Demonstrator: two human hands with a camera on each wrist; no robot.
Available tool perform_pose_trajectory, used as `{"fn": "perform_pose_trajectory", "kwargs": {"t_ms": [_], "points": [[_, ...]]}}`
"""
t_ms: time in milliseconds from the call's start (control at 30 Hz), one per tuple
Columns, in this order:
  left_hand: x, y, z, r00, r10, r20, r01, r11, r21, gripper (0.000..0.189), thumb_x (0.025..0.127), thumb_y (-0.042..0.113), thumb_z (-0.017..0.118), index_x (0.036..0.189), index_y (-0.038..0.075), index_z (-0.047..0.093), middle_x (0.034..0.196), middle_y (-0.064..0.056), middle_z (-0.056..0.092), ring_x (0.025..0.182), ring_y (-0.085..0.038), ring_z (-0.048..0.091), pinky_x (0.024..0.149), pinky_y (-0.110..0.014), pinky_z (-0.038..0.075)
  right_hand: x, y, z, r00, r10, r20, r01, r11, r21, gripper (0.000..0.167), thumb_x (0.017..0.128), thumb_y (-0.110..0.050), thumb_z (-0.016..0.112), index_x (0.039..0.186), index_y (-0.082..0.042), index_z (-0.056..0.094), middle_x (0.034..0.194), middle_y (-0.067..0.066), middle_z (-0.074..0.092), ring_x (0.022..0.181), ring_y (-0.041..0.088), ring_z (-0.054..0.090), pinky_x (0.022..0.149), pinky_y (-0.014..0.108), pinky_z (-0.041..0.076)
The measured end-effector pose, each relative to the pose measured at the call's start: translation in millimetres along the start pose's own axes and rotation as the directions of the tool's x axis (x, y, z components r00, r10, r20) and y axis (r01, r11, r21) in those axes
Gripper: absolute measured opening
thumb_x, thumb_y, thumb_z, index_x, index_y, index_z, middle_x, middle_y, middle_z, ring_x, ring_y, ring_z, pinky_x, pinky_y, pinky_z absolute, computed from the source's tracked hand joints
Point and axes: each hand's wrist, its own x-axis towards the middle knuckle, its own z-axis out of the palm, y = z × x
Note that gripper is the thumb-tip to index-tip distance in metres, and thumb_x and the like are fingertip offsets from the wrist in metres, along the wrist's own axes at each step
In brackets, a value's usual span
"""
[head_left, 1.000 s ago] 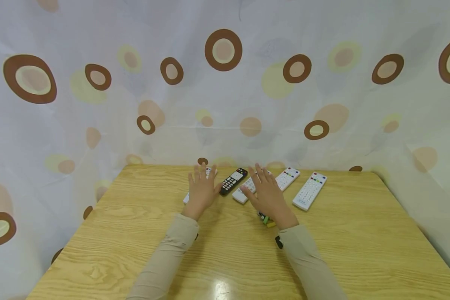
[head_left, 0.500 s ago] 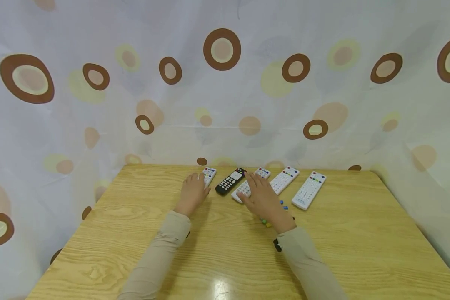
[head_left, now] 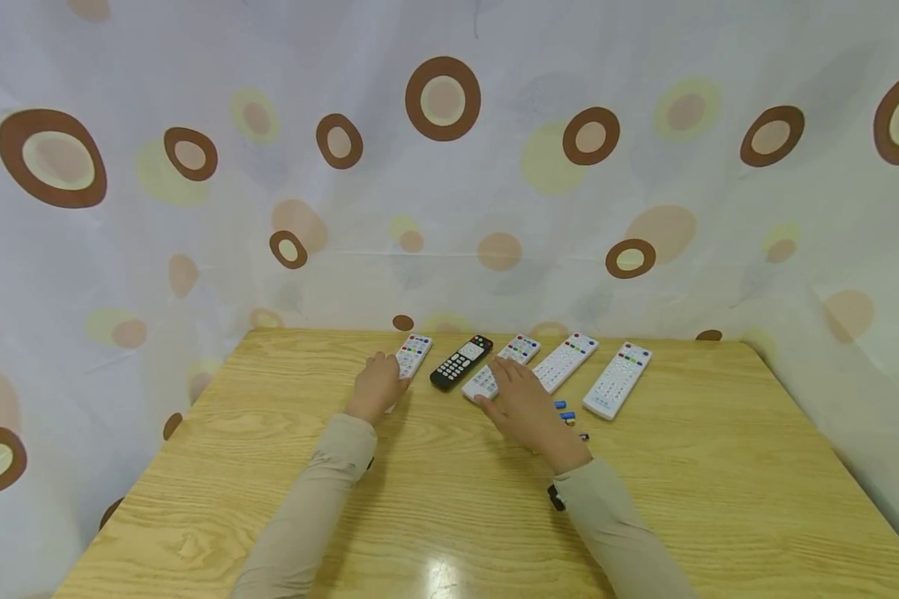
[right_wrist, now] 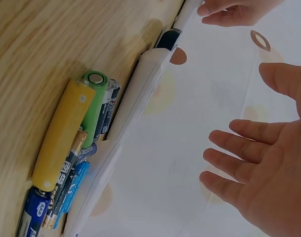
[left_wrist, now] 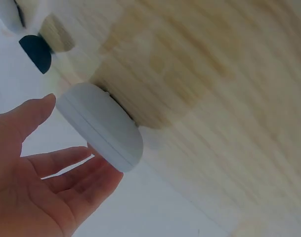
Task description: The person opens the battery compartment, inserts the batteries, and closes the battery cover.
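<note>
The leftmost white remote control, smooth and round-ended, is gripped at its near end by the left hand, between thumb and bent fingers; whether it is lifted cannot be told. Nothing is held by the right hand, its fingers spread. Handling seems barely begun: loose cylindrical batteries, a black remote control and three other white remote controls are left unheld on the wood-grained tabletop, before a creased, ring-printed curtain.
</note>
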Motion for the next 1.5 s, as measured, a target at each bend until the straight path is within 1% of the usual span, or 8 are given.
{"fn": "perform_pose_trajectory", "kwargs": {"t_ms": [100, 300, 467, 667, 900, 1167, 1400, 1500], "points": [[1.0, 0.1, 0.8, 1.000, 0.002, 0.007, -0.002, 1.000, 0.002, 0.047, 0.091, 0.027, 0.068, 0.117, -0.011, 0.058, 0.109, -0.023, 0.057, 0.103, -0.034, 0.055, 0.084, -0.047, 0.052, -0.8, -1.7, -0.3, 1.000, -0.004, -0.006, 0.004, 1.000, 0.003, 0.065, 0.100, -0.037, 0.052, 0.141, 0.010, 0.036, 0.142, 0.028, 0.041, 0.133, 0.041, 0.037, 0.113, 0.050, 0.028], [4.1, 1.6, 1.9, 1.000, 0.015, 0.015, -0.016, 0.999, 0.045, 0.039, 0.089, 0.027, 0.070, 0.108, -0.007, 0.065, 0.097, -0.019, 0.060, 0.090, -0.030, 0.058, 0.077, -0.044, 0.053, -0.7, -4.0, 1.6, 1.000, -0.006, -0.001, 0.006, 1.000, -0.003, 0.063, 0.100, -0.035, 0.053, 0.140, 0.011, 0.038, 0.141, 0.028, 0.043, 0.132, 0.041, 0.039, 0.112, 0.050, 0.030], [5.6, 4.1, 4.7, 1.000, -0.005, 0.005, 0.005, 0.998, 0.065, 0.039, 0.089, 0.026, 0.071, 0.108, -0.008, 0.065, 0.098, -0.021, 0.060, 0.091, -0.031, 0.058, 0.076, -0.044, 0.054, -0.3, -6.6, 1.3, 1.000, -0.014, -0.001, 0.014, 1.000, 0.003, 0.062, 0.100, -0.035, 0.052, 0.139, 0.011, 0.039, 0.139, 0.029, 0.044, 0.131, 0.042, 0.040, 0.111, 0.051, 0.031], [6.0, 7.0, 6.2, 0.998, -0.057, 0.004, 0.057, 0.996, 0.069, 0.046, 0.089, 0.026, 0.070, 0.112, -0.014, 0.061, 0.101, -0.025, 0.055, 0.096, -0.033, 0.055, 0.077, -0.044, 0.055, -0.7, -9.9, 0.4, 1.000, -0.008, 0.023, 0.008, 1.000, 0.018, 0.061, 0.101, -0.036, 0.050, 0.140, 0.010, 0.039, 0.141, 0.028, 0.043, 0.132, 0.041, 0.038, 0.111, 0.051, 0.030], [7.3, 7.2, 3.5, 0.993, -0.105, 0.046, 0.104, 0.994, 0.014, 0.045, 0.089, 0.023, 0.068, 0.115, -0.013, 0.059, 0.107, -0.026, 0.052, 0.104, -0.035, 0.051, 0.081, -0.046, 0.054, -1.3, -11.7, 0.8, 1.000, -0.010, 0.024, 0.010, 1.000, 0.018, 0.061, 0.101, -0.036, 0.049, 0.140, 0.010, 0.038, 0.141, 0.028, 0.042, 0.133, 0.041, 0.037, 0.111, 0.051, 0.030], [8.9, 2.3, -3.0, 0.995, -0.044, 0.087, 0.046, 0.999, -0.022, 0.041, 0.090, 0.023, 0.068, 0.113, -0.011, 0.061, 0.106, -0.025, 0.057, 0.096, -0.033, 0.057, 0.079, -0.043, 0.054, 0.2, -11.9, 1.5, 1.000, -0.015, 0.018, 0.015, 1.000, 0.009, 0.060, 0.102, -0.035, 0.048, 0.139, 0.011, 0.039, 0.140, 0.028, 0.043, 0.132, 0.041, 0.038, 0.111, 0.051, 0.030], [7.3, 0.7, -8.5, 0.991, -0.044, 0.129, 0.052, 0.997, -0.060, 0.046, 0.090, 0.025, 0.068, 0.117, -0.010, 0.059, 0.110, -0.023, 0.060, 0.094, -0.029, 0.058, 0.078, -0.042, 0.053, 0.4, -12.6, 2.7, 1.000, -0.015, 0.012, 0.015, 1.000, 0.005, 0.059, 0.102, -0.036, 0.047, 0.138, 0.010, 0.041, 0.138, 0.029, 0.045, 0.130, 0.041, 0.040, 0.110, 0.051, 0.032], [7.7, -2.1, -8.5, 0.988, -0.052, 0.142, 0.067, 0.993, -0.099, 0.047, 0.090, 0.027, 0.068, 0.118, -0.009, 0.058, 0.109, -0.021, 0.062, 0.090, -0.027, 0.059, 0.077, -0.040, 0.053, -0.3, -13.2, 2.3, 1.000, -0.008, 0.013, 0.007, 1.000, 0.011, 0.059, 0.102, -0.036, 0.047, 0.138, 0.010, 0.041, 0.138, 0.028, 0.045, 0.131, 0.041, 0.040, 0.110, 0.051, 0.032]]}}
